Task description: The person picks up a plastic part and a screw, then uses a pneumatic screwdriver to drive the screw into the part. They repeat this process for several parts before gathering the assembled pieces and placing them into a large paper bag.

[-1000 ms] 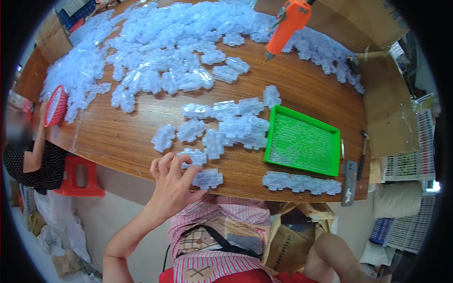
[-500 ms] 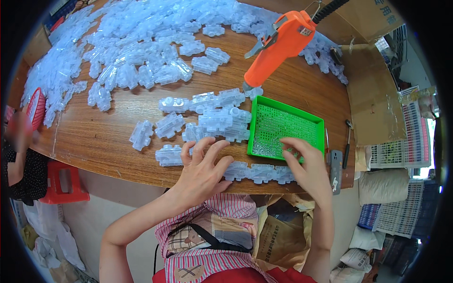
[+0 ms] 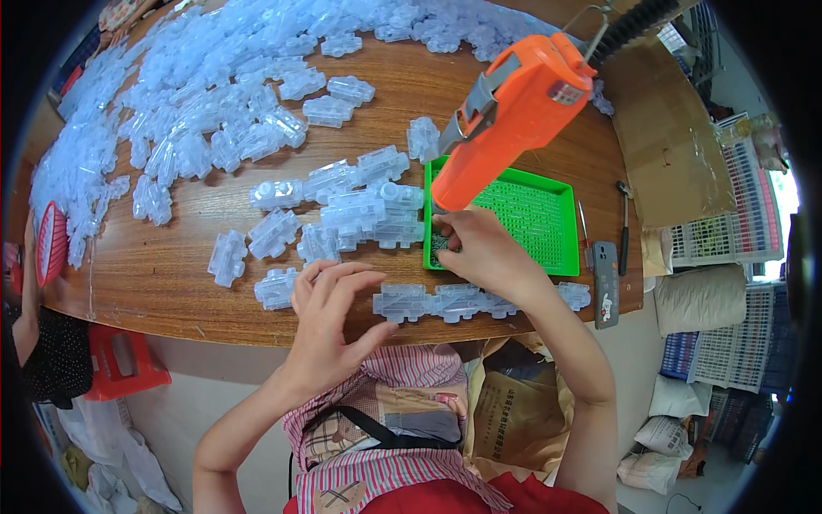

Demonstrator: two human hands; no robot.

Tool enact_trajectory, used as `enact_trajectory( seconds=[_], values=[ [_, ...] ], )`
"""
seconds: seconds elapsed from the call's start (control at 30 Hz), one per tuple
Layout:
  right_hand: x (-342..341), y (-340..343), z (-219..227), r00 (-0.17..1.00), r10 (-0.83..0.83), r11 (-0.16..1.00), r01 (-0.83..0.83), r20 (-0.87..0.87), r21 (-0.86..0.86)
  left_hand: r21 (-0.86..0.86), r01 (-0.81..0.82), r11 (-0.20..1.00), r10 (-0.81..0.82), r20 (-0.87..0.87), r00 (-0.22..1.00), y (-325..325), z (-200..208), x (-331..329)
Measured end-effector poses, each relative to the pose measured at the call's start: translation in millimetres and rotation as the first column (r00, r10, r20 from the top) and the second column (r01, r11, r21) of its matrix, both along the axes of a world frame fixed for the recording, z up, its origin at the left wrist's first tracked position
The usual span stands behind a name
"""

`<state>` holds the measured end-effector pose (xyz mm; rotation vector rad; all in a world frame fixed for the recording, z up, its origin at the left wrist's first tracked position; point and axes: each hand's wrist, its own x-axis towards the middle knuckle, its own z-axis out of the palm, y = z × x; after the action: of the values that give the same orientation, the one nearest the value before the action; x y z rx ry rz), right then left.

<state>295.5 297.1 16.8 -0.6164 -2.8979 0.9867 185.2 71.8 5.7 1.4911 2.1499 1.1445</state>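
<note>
My right hand [image 3: 484,244] reaches into the left end of a green tray [image 3: 575,231], its fingers curled down among small grey metal pieces that look like screws; what lies between the fingertips is hidden. Fingers apart and empty, my left hand [image 3: 330,317] hovers at the table's front edge. It is beside a row of clear plastic housings [image 3: 401,302] that passes under my right forearm. A small stack of the same housings [image 3: 360,214] lies left of the tray. Above the tray hangs an orange electric screwdriver [image 3: 514,120], tip down, close to my right hand.
A large heap of clear housings [image 3: 214,77] covers the back and left of the wooden table [image 3: 188,274]. At the right lie a phone [image 3: 606,287] and a dark-handled tool [image 3: 624,231]. Cardboard [image 3: 672,163] borders that side. Another person's arm [image 3: 28,313] shows at far left, near a red basket [image 3: 52,244].
My right hand has moved left and into the tray's left end. My left hand has drawn away from the front row of housings. The view has shifted, and the screwdriver appears larger.
</note>
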Motion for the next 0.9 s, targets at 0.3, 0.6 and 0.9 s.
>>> enact_trajectory(
  seconds=[0.3,0.6,0.9],
  values=[
    [-8.8,-4.6,2.1,0.999,0.003,0.998,-0.005,0.039,0.056,0.105,-0.117,0.988,0.063,0.42,0.905,10.7,17.1,1.1],
    [-14.3,-1.1,-2.5,0.998,-0.007,1.0,0.005,0.067,0.031,0.083,-0.166,0.983,0.003,0.888,0.46,32.3,22.5,-2.2],
    [2.5,35.7,-1.2,0.972,-0.215,0.839,0.234,0.095,-0.492,-0.006,-0.327,0.945,-0.014,0.998,-0.058,59.0,10.8,0.8]
  ],
)
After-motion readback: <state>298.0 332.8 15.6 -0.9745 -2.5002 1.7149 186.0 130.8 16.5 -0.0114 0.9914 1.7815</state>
